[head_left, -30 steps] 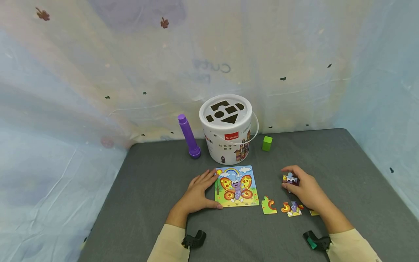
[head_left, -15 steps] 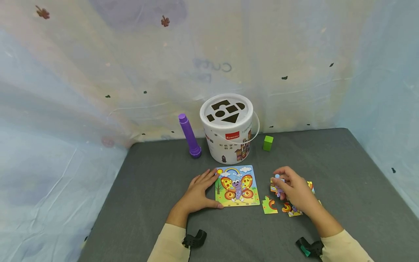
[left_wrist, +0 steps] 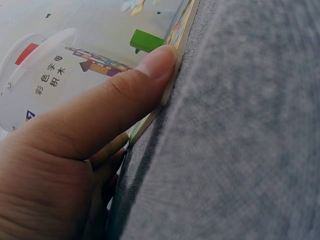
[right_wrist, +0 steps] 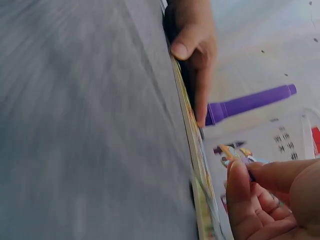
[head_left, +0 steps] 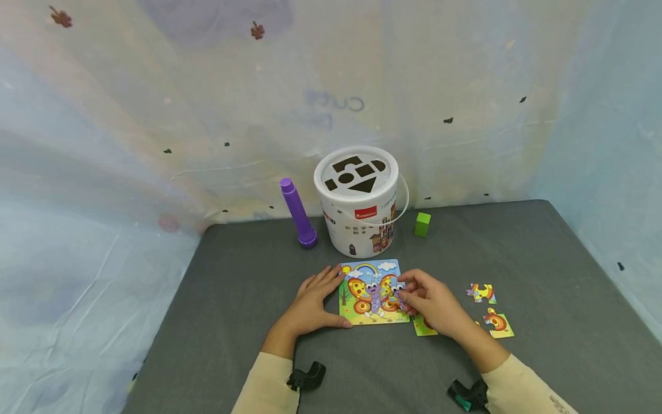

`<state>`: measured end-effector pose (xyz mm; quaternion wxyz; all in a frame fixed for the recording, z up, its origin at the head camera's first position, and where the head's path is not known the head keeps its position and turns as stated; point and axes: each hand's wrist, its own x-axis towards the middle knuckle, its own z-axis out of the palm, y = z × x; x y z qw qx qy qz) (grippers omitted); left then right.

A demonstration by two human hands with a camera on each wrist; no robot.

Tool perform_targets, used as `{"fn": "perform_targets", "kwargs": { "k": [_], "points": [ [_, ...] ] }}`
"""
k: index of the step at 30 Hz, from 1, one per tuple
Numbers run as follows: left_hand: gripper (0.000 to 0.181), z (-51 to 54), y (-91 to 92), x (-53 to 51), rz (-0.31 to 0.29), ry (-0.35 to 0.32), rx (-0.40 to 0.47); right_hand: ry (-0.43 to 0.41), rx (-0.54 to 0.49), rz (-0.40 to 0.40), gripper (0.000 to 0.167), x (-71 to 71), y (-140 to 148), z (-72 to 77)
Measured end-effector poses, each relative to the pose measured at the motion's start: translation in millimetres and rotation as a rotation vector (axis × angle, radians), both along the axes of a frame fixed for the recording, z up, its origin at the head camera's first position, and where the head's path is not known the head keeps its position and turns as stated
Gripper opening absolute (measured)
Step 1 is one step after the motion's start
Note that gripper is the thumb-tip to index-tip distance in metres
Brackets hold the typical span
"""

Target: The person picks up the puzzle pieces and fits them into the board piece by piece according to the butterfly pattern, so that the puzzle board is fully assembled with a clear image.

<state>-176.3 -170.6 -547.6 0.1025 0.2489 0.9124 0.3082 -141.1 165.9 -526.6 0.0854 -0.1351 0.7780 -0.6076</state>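
Observation:
A square butterfly puzzle board (head_left: 362,317) lies on the grey table. My left hand (head_left: 314,305) rests along the board's left side with its fingers spread straight. In the left wrist view its thumb (left_wrist: 115,102) touches the board's front edge. Over the right side of the board, my right hand (head_left: 433,303) pinches a jigsaw piece (head_left: 398,291) showing part of a purple face. The right wrist view has this jigsaw piece (right_wrist: 233,154) between thumb and index finger, raised above the board. Partly under the right hand, a green jigsaw piece (head_left: 423,328) lies beside the board.
Loose jigsaw pieces lie farther right, among them a yellow-and-purple piece (head_left: 483,292) and an orange-swirl piece (head_left: 499,324). Behind the board stand a white bucket (head_left: 357,224) with a shape-hole lid, a purple flashlight (head_left: 299,214) and a green block (head_left: 422,225).
My right hand has carried the pinched jigsaw piece left, from the loose pieces to over the board's right side. The left hand has stayed in place.

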Motion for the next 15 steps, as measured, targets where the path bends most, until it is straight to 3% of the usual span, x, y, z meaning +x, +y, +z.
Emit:
{"fn": "perform_targets", "kwargs": {
  "k": [4,15],
  "points": [
    [0.119,0.6,-0.2,-0.2,-0.004,0.004,-0.002,0.000,-0.020,0.011,0.033,-5.2,-15.7,-3.5],
    [0.119,0.4,0.1,-1.2,0.001,-0.004,-0.025,-0.149,-0.057,-0.078,0.028,-18.0,-51.3,-5.9]
  ]
}}
